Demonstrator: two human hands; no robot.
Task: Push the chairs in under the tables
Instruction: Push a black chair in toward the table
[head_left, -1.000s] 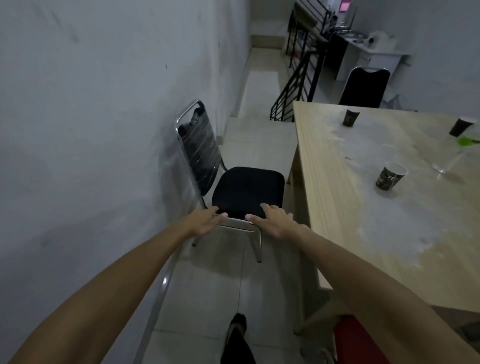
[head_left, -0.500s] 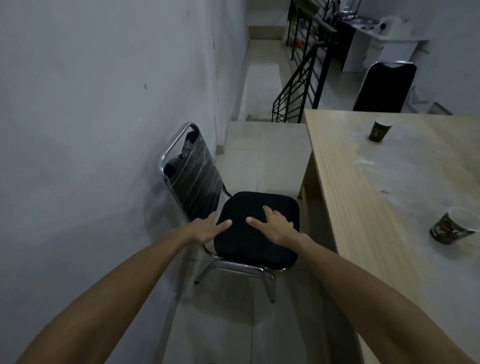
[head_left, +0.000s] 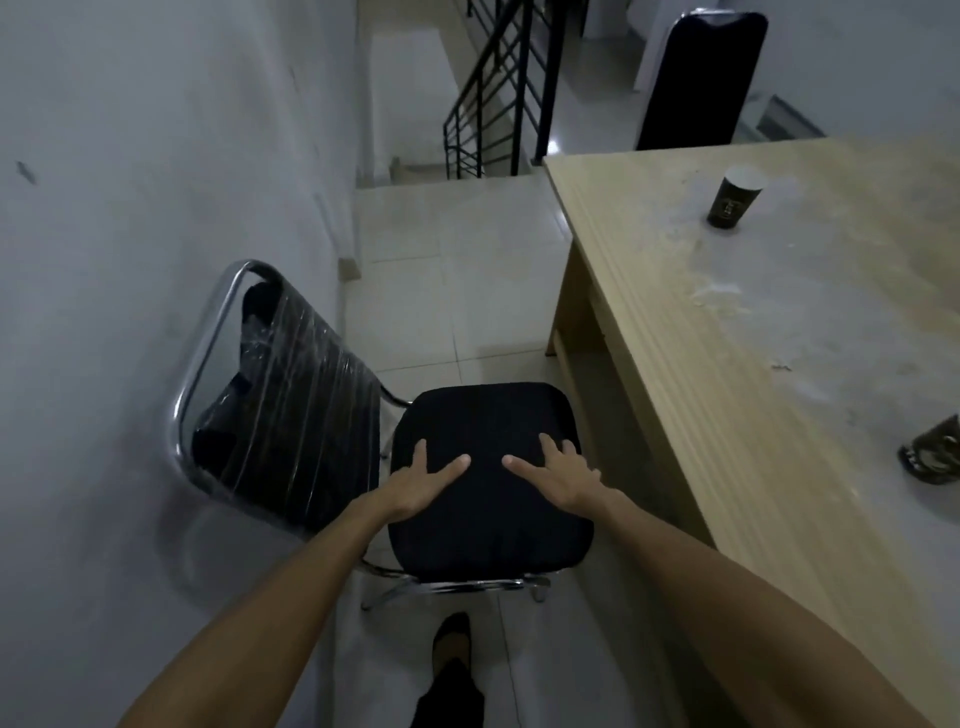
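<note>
A black padded chair (head_left: 488, 415) with a chrome frame stands between the left wall and the wooden table (head_left: 727, 364). Its plastic-wrapped backrest (head_left: 280, 395) leans against the wall and its seat faces the table's long edge, a narrow gap apart. My left hand (head_left: 421, 486) lies flat on the seat's left part, fingers spread. On the seat's right part rests my right hand (head_left: 558, 475), also flat and spread. Neither hand grips anything. A second black chair (head_left: 696, 78) stands at the table's far end.
Two dark paper cups (head_left: 735, 195) (head_left: 935, 452) stand on the table. A black stair railing (head_left: 498, 98) and descending steps lie ahead beyond the table corner. My foot (head_left: 452, 644) is on the tiled floor just behind the chair. The wall is close on the left.
My view has moved nearer to the chair. Both hands went from the seat's front edge onto the middle of the cushion. The chair seems not to have shifted.
</note>
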